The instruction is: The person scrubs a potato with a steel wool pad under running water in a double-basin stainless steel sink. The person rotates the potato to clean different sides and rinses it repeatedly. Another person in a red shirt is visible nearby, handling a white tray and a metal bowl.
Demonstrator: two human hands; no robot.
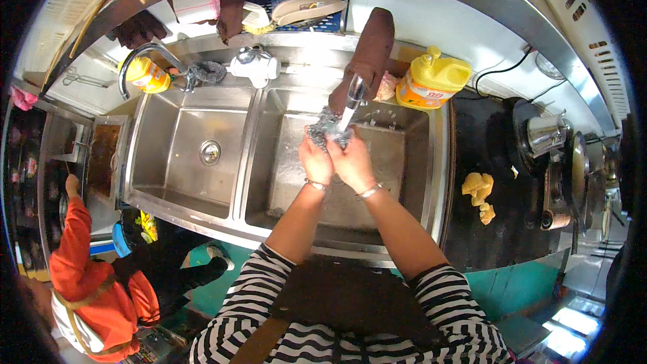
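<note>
Both of my hands are close together over the right basin of a stainless steel double sink (pixel 240 162), under a running faucet (pixel 356 92). My left hand (pixel 316 157) is closed on a grey metal scouring pad (pixel 318 134). Beside it, my right hand (pixel 351 154) grips the dark, wet part of the same scrubber mass; whether that is a second pad cannot be told. Water splashes over the fingers. A dark brown cloth (pixel 371 50) hangs behind and around the faucet.
Yellow detergent jugs stand at the back right (pixel 432 81) and back left (pixel 146 75). Another scouring pad (pixel 210 72) lies by the left faucet (pixel 151 48). Yellowish food pieces (pixel 477 188) lie on the black counter. A person in orange (pixel 96 273) is at the left.
</note>
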